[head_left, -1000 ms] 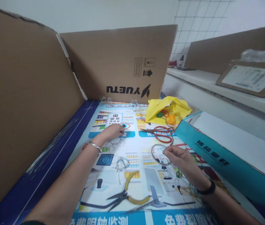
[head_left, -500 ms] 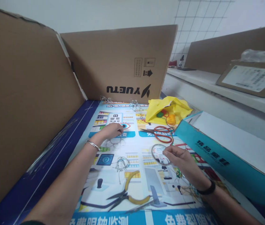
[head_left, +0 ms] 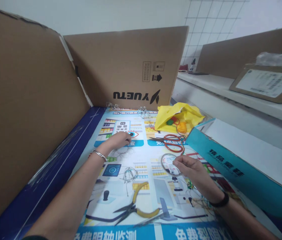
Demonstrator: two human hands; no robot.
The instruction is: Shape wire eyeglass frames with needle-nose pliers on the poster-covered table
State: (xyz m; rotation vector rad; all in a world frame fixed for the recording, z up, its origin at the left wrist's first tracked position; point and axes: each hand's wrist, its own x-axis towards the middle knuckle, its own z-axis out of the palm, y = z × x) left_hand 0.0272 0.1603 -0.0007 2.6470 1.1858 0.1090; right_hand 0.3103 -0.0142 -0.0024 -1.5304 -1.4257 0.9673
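Observation:
My right hand [head_left: 189,168] pinches the edge of a thin round hoop [head_left: 162,165] above the printed sheet. My left hand [head_left: 121,139] is closed near the printed eye chart, its fingertips together; whatever they hold is too small to make out. Just below it lies a loose tangle of thin wire [head_left: 123,152]. A second wire tangle [head_left: 130,174] rests nearer to me. Yellow-handled pliers [head_left: 134,209] lie with jaws and handles apart in front, beside a slim metal tool [head_left: 148,220], perhaps tweezers. Red-handled scissors [head_left: 173,143] lie beyond the hoop.
A yellow bag [head_left: 167,116] holding green and orange yarn [head_left: 181,127] sits at the back. To the right stands a teal box [head_left: 220,163]. Tall cardboard panels [head_left: 121,63] border the left and back. Coloured threads [head_left: 200,201] lie beneath my right wrist. Clear wire bits [head_left: 143,112] lie far back.

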